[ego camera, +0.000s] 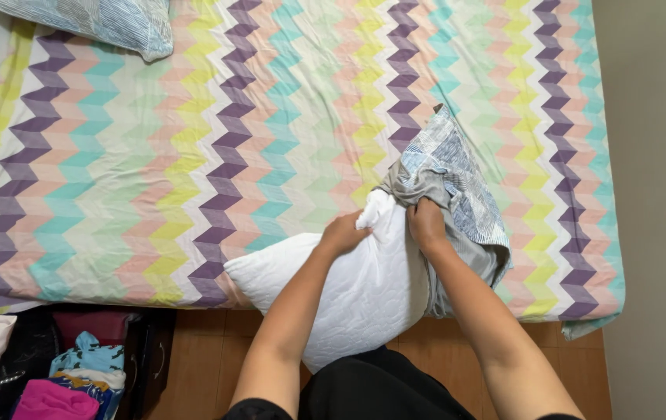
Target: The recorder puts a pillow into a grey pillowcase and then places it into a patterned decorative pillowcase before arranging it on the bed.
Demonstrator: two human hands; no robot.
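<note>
Both hands grip at the bed's near edge: the left hand (344, 233) pinches the corner of the white pillow (340, 295), while the right hand (426, 222) is clenched on the bunched mouth of the blue-patterned pillowcase (457, 187). The pillow overhangs the bed (154, 155), so it could slide floorward if the left grip slackens, and the gathered cloth may snag on the corner. I count one bare pillow, one case, one dressed pillow (107, 23) at the far corner, and one open drawer of clothes (76, 373).
</note>
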